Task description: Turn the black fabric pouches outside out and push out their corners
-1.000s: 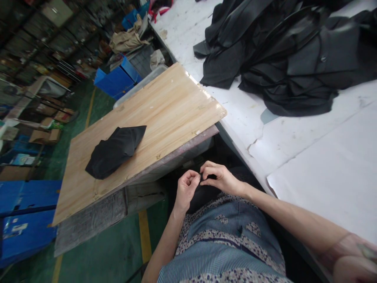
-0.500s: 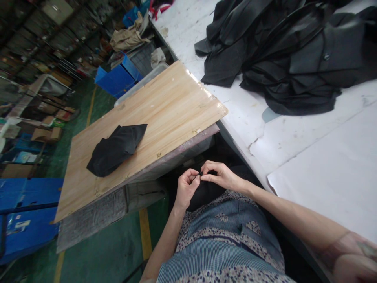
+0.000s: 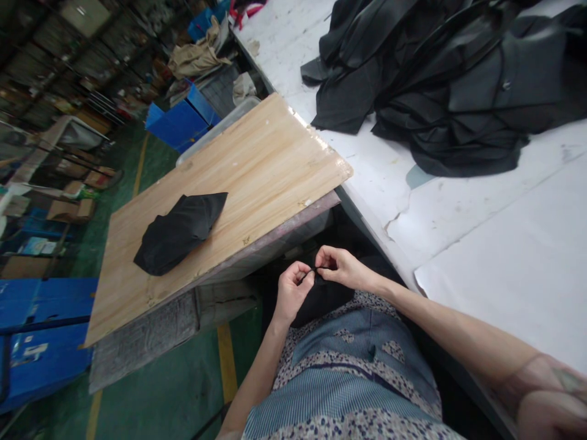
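Close in front of my body, my left hand (image 3: 292,291) and my right hand (image 3: 343,267) each pinch the edge of a piece of black cloth (image 3: 328,298). The fingertips are a short way apart, with a thin dark strip of the edge between them. The rest of the cloth hangs dark below the hands, over my patterned apron (image 3: 348,366), and its outline is hard to make out. Another folded black cloth piece (image 3: 178,232) lies on the wooden board (image 3: 257,159) to the left of my hands.
A white-topped table (image 3: 499,263) runs along the right, with a heap of black garments (image 3: 440,91) at its back. Blue boxes (image 3: 43,342) stand at the lower left, and a blue open carton (image 3: 181,119) is behind the board. Cluttered shelves fill the far left.
My fingertips have drawn slightly apart, the right hand shifting a little to the right, so a short stretch of cloth edge shows between them. Both hands keep their pinch.
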The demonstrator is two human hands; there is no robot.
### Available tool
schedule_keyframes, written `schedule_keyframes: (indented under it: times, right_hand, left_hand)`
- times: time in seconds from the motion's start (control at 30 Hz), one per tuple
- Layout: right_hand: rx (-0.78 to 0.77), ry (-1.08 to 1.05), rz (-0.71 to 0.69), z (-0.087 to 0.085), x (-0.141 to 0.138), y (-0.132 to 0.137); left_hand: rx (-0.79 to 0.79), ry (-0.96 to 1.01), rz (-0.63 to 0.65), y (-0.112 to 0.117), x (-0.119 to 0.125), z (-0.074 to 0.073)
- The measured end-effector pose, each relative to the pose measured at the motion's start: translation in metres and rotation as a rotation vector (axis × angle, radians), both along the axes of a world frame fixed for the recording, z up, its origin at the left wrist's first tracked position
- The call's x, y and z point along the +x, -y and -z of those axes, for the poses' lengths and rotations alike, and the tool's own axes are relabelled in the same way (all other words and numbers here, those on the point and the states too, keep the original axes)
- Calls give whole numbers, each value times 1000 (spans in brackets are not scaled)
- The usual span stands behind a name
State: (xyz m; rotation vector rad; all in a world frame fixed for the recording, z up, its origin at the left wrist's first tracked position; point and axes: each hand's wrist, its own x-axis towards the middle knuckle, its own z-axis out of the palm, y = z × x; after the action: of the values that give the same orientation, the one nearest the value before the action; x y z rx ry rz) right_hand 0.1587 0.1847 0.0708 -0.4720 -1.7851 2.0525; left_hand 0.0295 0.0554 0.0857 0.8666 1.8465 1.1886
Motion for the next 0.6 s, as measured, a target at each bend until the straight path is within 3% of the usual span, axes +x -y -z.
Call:
schedule_keyframes:
  times: [0.27, 0.6]
  right_hand:
    - [-185, -35, 13, 4, -2, 2]
    - [-96, -11, 37, 2, -2, 3]
  left_hand:
    - [14, 15, 3, -1, 0, 1]
    - [-36, -32, 45, -4, 3, -1]
